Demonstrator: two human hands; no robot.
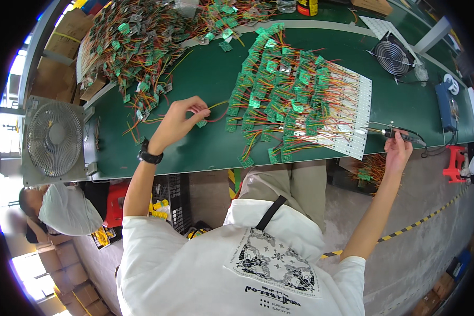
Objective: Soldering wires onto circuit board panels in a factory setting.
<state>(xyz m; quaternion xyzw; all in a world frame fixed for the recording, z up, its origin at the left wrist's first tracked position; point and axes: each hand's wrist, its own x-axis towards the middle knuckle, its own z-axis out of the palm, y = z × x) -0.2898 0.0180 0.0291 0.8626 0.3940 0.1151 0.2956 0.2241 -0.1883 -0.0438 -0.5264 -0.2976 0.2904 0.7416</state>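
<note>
My left hand [183, 122], with a dark watch on its wrist, is closed in a pinch over the bench. A small green circuit board [200, 124] shows at its fingertips, with a yellow and a red wire trailing right. My right hand [398, 149] grips a soldering iron [404, 135] by its dark handle, the thin metal tip pointing left. That tip hovers by the right edge of a white perforated board [357, 105]. Rows of green circuit boards [273, 89] with red and yellow wires spread left from the perforated board.
A large heap of wired circuit boards [137, 47] fills the back left. A black fan [393, 57] stands at the back right, near a blue box [446, 108] with a white spool [450, 84]. At left is a grey fan [55, 138]; a person [68, 208] sits beyond the bench edge.
</note>
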